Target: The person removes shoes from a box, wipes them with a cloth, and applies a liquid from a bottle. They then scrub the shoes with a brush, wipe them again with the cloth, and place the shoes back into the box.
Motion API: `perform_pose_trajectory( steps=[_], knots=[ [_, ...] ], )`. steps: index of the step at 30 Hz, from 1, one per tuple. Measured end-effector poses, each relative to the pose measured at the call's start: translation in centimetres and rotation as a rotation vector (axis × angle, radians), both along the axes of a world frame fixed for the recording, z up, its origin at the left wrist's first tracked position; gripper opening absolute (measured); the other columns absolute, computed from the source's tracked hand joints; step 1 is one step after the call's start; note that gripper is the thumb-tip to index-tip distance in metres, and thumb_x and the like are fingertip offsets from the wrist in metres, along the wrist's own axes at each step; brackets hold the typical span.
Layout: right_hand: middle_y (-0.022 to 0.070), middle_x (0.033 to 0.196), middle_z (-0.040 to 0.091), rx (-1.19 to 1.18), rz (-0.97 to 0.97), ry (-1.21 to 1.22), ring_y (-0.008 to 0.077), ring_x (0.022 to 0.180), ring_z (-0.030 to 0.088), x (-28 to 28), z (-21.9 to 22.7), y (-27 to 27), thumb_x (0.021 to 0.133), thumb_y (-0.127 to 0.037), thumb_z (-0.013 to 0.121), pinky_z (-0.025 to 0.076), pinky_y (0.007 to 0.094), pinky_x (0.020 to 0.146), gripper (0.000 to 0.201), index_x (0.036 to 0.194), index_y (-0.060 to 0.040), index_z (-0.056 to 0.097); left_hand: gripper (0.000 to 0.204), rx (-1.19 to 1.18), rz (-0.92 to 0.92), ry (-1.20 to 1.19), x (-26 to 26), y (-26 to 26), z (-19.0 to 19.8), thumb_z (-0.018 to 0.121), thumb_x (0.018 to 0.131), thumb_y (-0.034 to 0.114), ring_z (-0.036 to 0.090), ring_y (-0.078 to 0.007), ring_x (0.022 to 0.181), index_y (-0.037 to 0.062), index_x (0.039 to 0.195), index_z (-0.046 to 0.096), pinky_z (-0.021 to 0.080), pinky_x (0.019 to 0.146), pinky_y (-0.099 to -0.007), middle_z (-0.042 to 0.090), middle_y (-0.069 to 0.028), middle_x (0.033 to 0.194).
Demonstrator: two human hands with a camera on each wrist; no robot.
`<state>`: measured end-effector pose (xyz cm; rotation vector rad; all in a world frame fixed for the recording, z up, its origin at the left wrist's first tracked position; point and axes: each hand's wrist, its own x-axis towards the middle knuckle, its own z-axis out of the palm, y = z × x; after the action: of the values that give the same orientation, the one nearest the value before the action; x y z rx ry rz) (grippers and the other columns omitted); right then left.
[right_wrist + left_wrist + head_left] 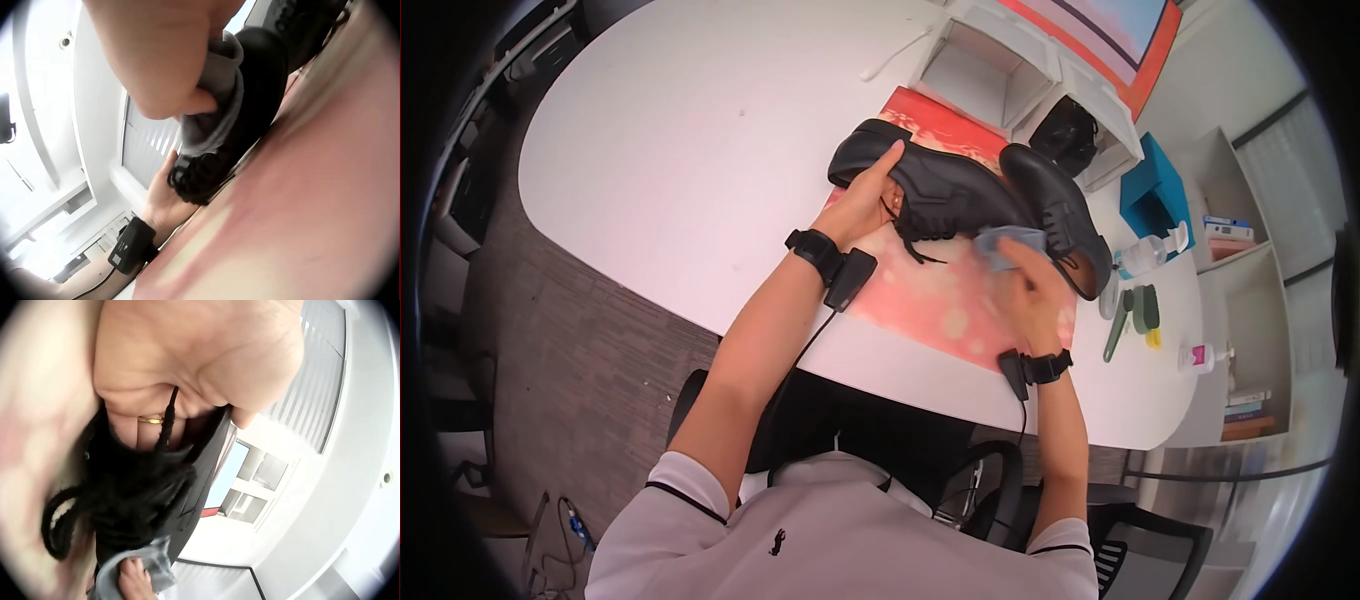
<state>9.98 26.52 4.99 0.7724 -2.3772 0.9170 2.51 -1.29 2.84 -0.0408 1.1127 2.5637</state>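
Note:
A black lace-up shoe [965, 190] lies over the red and pink patterned mat [900, 300], its heel toward the upper left. My left hand [865, 205] grips it near the heel, thumb along the upper side and fingers inside the opening. Loose laces [134, 500] hang beside that hand in the left wrist view. Between the fingers and thumb of my right hand [1035, 295] is a grey-blue cloth [1000, 243], which overlaps the shoe's toe. In the right wrist view the cloth [219, 94] drapes over the front of the shoe. The other black shoe [1050, 195] sits just right of it.
Behind the mat stand white open boxes [975, 70], one with a dark item inside. To the right are a teal box [1155, 190], a clear pump bottle [1140, 257], green brushes [1145, 308] and a white bottle [1197, 358]. A white table [650, 150] extends left.

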Motion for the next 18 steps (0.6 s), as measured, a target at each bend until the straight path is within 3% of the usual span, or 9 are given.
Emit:
perform_pose_trajectory(
  steps=[2,4,5,6,8,9,12,16,18],
  knots=[
    [0.0137,0.114,0.071,-0.277,-0.267,0.180,0.0251,0.106,0.067,0.3,1.6,0.5,0.084,0.012,0.048,0.049,0.0333,0.095,0.037,0.113,0.0011,0.070,0.050,0.005,0.049,-0.018,0.0,0.6,0.4,0.053,0.098,0.056,0.049,-0.0109,0.056,0.0162,0.068,0.053,0.040,0.057,-0.0268,0.053,0.0030,0.063],
    [0.0140,0.121,0.067,-0.454,-0.372,0.217,0.0241,0.112,0.063,-0.9,2.2,1.6,0.092,0.005,0.049,0.047,0.0321,0.097,0.033,0.121,0.0022,0.065,0.049,0.014,0.035,0.011,-1.4,0.3,-1.9,0.053,0.098,0.056,0.050,-0.0105,0.058,0.0156,0.070,0.056,0.040,0.057,-0.0261,0.055,0.0030,0.064],
    [0.0141,0.122,0.066,-0.414,-0.375,0.176,0.0240,0.113,0.062,-1.4,2.5,1.4,0.093,0.002,0.051,0.045,0.0321,0.098,0.032,0.123,0.0021,0.064,0.047,0.048,-0.002,0.038,-1.8,0.2,-2.1,0.050,0.100,0.054,0.060,-0.0111,0.069,0.0112,0.087,0.064,0.047,0.064,-0.0262,0.067,0.0001,0.080],
    [0.0142,0.124,0.065,-0.379,-0.377,0.136,0.0239,0.115,0.061,-2.0,2.8,1.0,0.095,-0.002,0.053,0.044,0.0321,0.100,0.031,0.124,0.0021,0.063,0.047,0.049,-0.017,0.040,-1.9,0.2,-2.4,0.050,0.100,0.054,0.062,-0.0116,0.075,0.0094,0.095,0.064,0.049,0.068,-0.0263,0.069,-0.0015,0.088],
    [0.0154,0.127,0.064,-0.491,-0.199,-0.211,0.0229,0.121,0.057,-3.4,1.7,-0.1,0.093,-0.020,0.067,0.039,0.0308,0.105,0.042,0.129,0.0015,0.060,0.051,0.050,-0.040,0.047,-0.5,-0.1,-0.7,0.048,0.101,0.053,0.067,-0.0127,0.087,0.0059,0.110,0.065,0.053,0.075,-0.0265,0.072,-0.0047,0.103],
    [0.0154,0.127,0.064,-0.363,-0.201,-0.189,0.0227,0.119,0.058,-3.7,1.1,-1.0,0.090,-0.024,0.071,0.040,0.0309,0.104,0.049,0.130,0.0020,0.059,0.056,0.046,-0.057,0.082,-0.6,-0.2,-1.0,0.048,0.101,0.054,0.068,-0.0142,0.097,0.0034,0.121,0.061,0.054,0.082,-0.0274,0.071,-0.0072,0.114],
    [0.0157,0.125,0.064,-0.213,-0.148,-0.297,0.0215,0.117,0.059,-4.4,1.2,-1.2,0.084,-0.034,0.078,0.044,0.0309,0.099,0.065,0.132,0.0035,0.056,0.057,0.002,-0.016,0.024,0.5,0.1,1.0,0.043,0.102,0.056,0.067,-0.0112,0.083,0.0033,0.101,0.065,0.052,0.078,-0.0247,0.072,-0.0046,0.094],
    [0.0113,0.119,0.066,-0.277,-0.150,-0.411,0.0214,0.104,0.066,-5.3,0.6,-0.9,0.082,-0.035,0.080,0.054,0.0321,0.084,0.070,0.134,0.0038,0.054,0.057,0.070,0.110,0.093,0.1,0.4,1.3,0.042,0.103,0.051,0.064,-0.0157,0.075,0.0005,0.100,0.066,0.050,0.073,-0.0264,0.069,-0.0056,0.090],
    [0.0094,0.116,0.066,-0.608,-0.241,-0.539,0.0186,0.099,0.067,-4.8,0.5,-2.2,0.083,-0.035,0.079,0.057,0.0303,0.071,0.068,0.135,0.0014,0.054,0.051,-0.035,0.408,0.224,-0.2,0.6,1.7,0.042,0.104,0.044,0.064,-0.0176,0.075,-0.0016,0.100,0.065,0.050,0.073,-0.0287,0.066,-0.0079,0.088]
  ],
)
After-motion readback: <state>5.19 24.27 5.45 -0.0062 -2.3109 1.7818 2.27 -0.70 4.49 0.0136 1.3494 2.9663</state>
